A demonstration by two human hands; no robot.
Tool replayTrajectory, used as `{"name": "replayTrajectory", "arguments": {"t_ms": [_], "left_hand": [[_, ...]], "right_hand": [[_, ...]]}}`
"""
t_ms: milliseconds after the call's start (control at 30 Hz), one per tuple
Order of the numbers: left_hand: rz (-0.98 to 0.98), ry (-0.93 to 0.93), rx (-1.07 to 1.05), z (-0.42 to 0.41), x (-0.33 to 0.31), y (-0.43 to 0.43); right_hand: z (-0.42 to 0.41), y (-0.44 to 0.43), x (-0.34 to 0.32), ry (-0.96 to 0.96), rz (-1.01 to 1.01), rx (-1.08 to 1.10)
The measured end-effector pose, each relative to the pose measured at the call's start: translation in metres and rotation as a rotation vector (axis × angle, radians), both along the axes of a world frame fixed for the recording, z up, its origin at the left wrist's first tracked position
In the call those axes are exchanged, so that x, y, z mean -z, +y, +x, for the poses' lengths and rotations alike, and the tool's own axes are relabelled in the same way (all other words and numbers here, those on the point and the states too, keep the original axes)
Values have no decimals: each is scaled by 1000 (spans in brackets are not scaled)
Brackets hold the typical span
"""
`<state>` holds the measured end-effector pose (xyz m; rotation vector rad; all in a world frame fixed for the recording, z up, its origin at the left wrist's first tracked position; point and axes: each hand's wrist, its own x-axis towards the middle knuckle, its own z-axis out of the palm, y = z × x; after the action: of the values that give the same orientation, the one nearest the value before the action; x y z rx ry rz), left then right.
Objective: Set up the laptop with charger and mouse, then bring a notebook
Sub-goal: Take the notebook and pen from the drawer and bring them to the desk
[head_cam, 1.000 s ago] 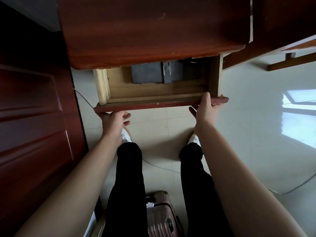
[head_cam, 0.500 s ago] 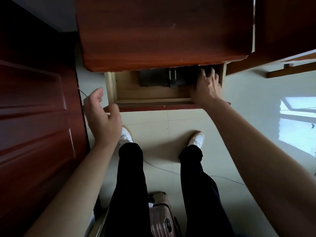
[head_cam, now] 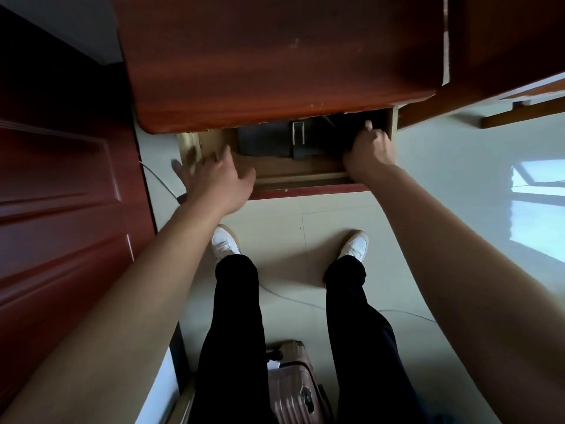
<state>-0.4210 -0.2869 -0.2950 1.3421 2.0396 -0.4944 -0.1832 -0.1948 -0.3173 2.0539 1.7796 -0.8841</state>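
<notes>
A wooden drawer [head_cam: 305,188] stands pulled out under a reddish desk top [head_cam: 275,56]. Inside it lies a flat dark case [head_cam: 263,142] with a metal clasp [head_cam: 298,133]. My right hand [head_cam: 370,149] is inside the drawer's right end, its fingers curled down over a dark thing in the shadow; what it grips, if anything, is hidden. My left hand [head_cam: 217,179] hovers open and blurred over the drawer's front left corner, fingers apart, holding nothing. No laptop, charger, mouse or notebook is plainly visible.
A dark red panelled door [head_cam: 61,194] stands close on the left. A pink suitcase [head_cam: 293,390] sits on the floor behind my legs. A thin white cable [head_cam: 157,177] runs across the pale tiles. Another piece of wooden furniture [head_cam: 504,50] is at the upper right.
Both hands have left the drawer's front edge. The right hand went into the drawer's right end and curled its fingers. The left hand swung out, then back over the drawer's left corner.
</notes>
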Motion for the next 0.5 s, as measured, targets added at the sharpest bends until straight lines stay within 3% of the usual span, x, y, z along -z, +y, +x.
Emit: {"name": "replayTrajectory", "arguments": {"t_ms": [67, 233, 367, 500], "left_hand": [[30, 4, -56, 8, -1, 16], [91, -398, -588, 28, 13, 40], [148, -564, -889, 33, 24, 34], [185, -712, -1190, 23, 24, 32]], "right_hand": [[2, -8, -2, 44, 8, 55], [1, -15, -4, 92, -56, 62], [-13, -21, -4, 145, -124, 52], [-13, -16, -5, 254, -116, 233]]}}
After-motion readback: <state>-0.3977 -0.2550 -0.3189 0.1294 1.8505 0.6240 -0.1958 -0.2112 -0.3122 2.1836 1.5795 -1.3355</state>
